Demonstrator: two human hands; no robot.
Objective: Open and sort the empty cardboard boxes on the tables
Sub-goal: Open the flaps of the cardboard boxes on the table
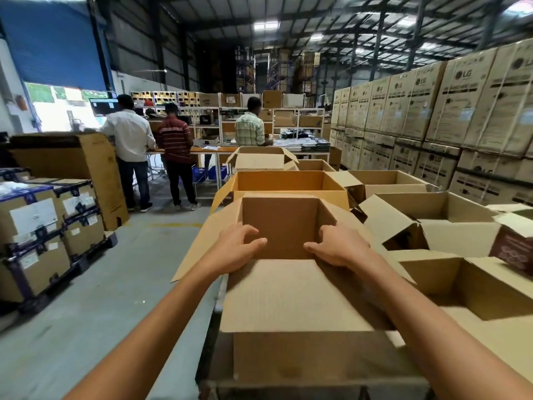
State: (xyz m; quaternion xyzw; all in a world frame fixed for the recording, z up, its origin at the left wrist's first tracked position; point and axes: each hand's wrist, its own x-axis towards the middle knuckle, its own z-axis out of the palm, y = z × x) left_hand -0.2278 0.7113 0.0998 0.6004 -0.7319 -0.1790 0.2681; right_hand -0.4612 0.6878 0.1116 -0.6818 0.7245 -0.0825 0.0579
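Cardboard fills the head view: an open box (288, 226) sits straight ahead at the left edge of a crowd of other boxes, its four top flaps folded outward. The near flap (294, 295) lies flat toward the person and the left flap (207, 243) slopes out over the floor (101, 298). The inside of the box shows only bare brown walls.

Both hands are on the box's near rim, well apart, one at each near corner. The left hand (239, 249) grips the left corner, with its fingers curled over the edge into the box and its thumb lying along the fold of the near flap. The right hand (337, 246) grips the right corner in the same way. Both forearms are bare.

Just behind this box stands an orange-toned box (282, 181), also open, and behind that another open box (262, 161). To the right more open boxes (432, 223) crowd together, some tilted.

Farther right, tall stacked cartons (461, 111) printed with LG form a wall. On the left, taped boxes on a pallet (43, 226) sit beside a large carton (72, 163). Three people (176, 145) stand with their backs turned at a workbench, below a blue roller door (54, 41).
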